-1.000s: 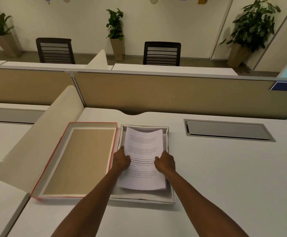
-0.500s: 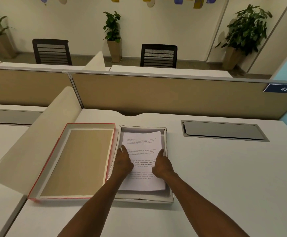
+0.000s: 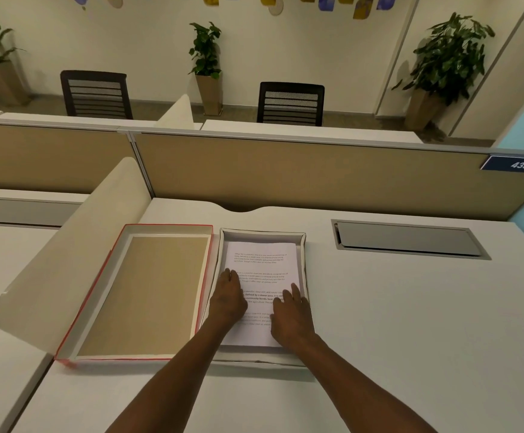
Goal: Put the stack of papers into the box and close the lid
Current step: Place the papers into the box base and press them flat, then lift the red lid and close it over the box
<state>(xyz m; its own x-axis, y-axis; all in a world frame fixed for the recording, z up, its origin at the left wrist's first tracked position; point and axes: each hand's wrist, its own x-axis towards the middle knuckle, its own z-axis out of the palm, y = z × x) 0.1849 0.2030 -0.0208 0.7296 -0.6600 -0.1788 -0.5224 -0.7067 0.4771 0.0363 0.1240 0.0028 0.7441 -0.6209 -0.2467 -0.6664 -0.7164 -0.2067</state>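
Observation:
A stack of printed white papers (image 3: pixel 262 264) lies flat inside a shallow grey-white box (image 3: pixel 262 235) on the desk in front of me. My left hand (image 3: pixel 228 300) rests palm down on the stack's left side, fingers spread. On the right side of the sheets my right hand (image 3: pixel 292 317) lies flat in the same way. Neither hand grips anything. The box's lid (image 3: pixel 148 295), red-edged with a brown inner face, lies upside down right beside the box on its left.
A curved cream divider panel (image 3: pixel 76 254) stands left of the lid. A grey cable hatch (image 3: pixel 407 239) is set into the desk (image 3: pixel 410 323) at the right. A tan partition (image 3: pixel 301 176) closes the desk's far edge; chairs and potted plants stand beyond.
The papers were curved and partly raised a second ago; now they lie flat in the box. Both hands have flattened onto the top sheet.

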